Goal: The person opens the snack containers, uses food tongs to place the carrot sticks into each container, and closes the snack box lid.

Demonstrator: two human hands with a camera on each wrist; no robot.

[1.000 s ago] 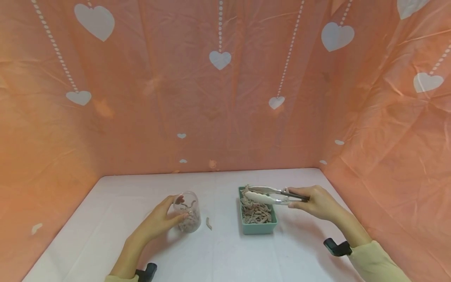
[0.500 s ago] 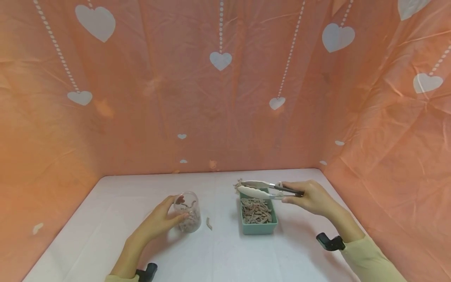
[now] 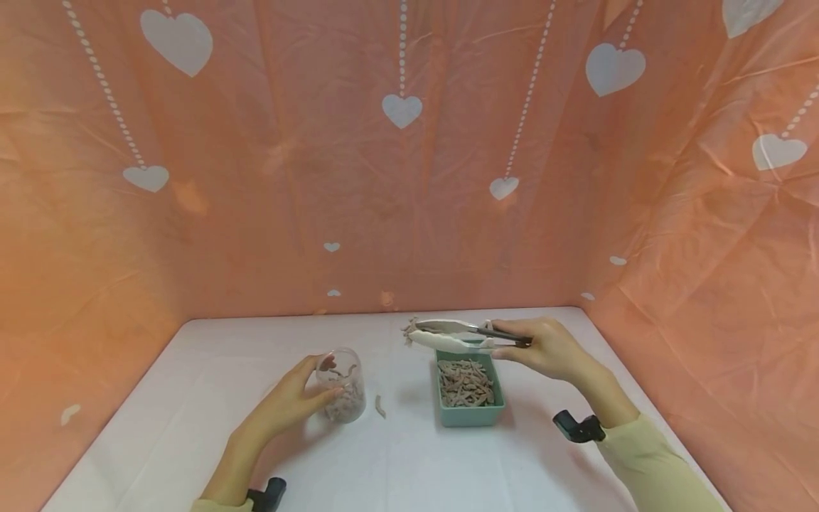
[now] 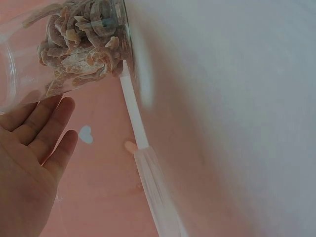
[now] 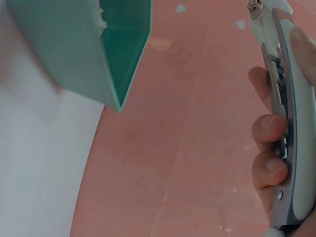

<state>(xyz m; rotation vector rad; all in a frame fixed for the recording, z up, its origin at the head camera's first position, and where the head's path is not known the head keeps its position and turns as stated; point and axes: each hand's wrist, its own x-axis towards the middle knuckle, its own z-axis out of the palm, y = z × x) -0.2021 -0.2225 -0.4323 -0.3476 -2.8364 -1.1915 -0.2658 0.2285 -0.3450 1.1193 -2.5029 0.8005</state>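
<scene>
My left hand [image 3: 296, 398] holds a clear plastic jar [image 3: 344, 387] upright on the table, thumb in front and fingers behind. Inside it lie brownish dried strips [image 4: 81, 42], filling the lower part. My right hand [image 3: 544, 348] grips a pair of tongs [image 3: 451, 336] with pale scalloped tips. Pinched at the tips is a small bunch of the same strips [image 3: 409, 331], raised above the table between the jar and a green box [image 3: 470, 416]. More strips fill much of that box. In the right wrist view, curled fingers wrap the tongs' handle [image 5: 296, 133].
One loose strip [image 3: 379, 406] lies on the white table [image 3: 409, 462] just right of the jar. An orange cloth [image 3: 288, 213] with white hearts encloses the back and sides. In the left wrist view, a white stick-like piece [image 4: 134, 111] stands beyond the jar.
My right hand has lifted the tongs out of the green box with a bunch of strips and carried them up and left toward the jar. The left hand and jar have stayed put.
</scene>
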